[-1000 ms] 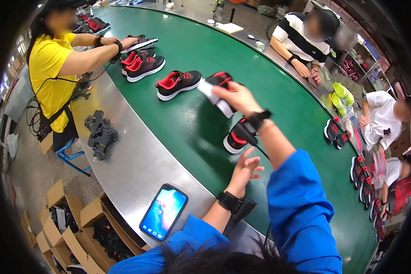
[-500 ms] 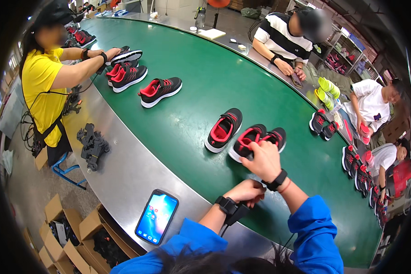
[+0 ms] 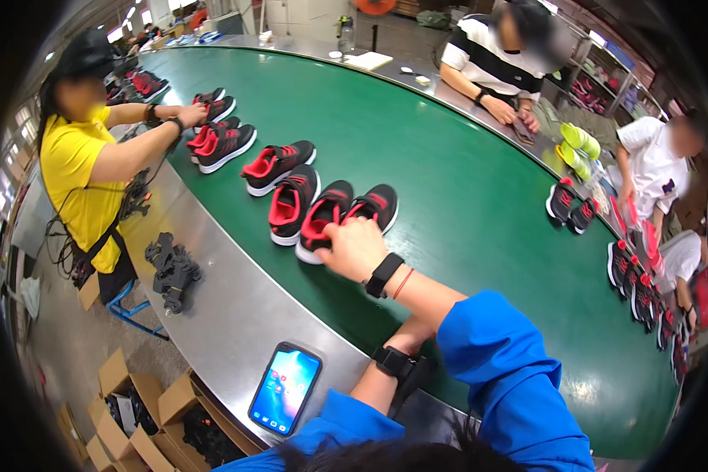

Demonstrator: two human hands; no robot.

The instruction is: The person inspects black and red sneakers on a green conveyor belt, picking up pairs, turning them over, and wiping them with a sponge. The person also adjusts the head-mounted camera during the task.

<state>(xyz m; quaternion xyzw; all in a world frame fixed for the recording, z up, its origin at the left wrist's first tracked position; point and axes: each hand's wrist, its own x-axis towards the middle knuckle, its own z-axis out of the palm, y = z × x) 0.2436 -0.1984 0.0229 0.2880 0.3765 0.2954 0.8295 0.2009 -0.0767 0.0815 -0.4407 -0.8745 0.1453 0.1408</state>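
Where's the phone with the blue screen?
In the head view, the phone lies low, left of centre, on the metal ledge, between the cardboard boxes and left forearm.

I can see a gray floor, a blue stool, tall shelves at the back right, and bright lights up at the left.

Bright blue on both arms here! The right sleeve, all loose folds, ends well behind the right hand. Closer in, a broad black wristband, and just behind it a thin red cord! Behind the left hand, a black strap with a boxy unit, then the blue left sleeve.
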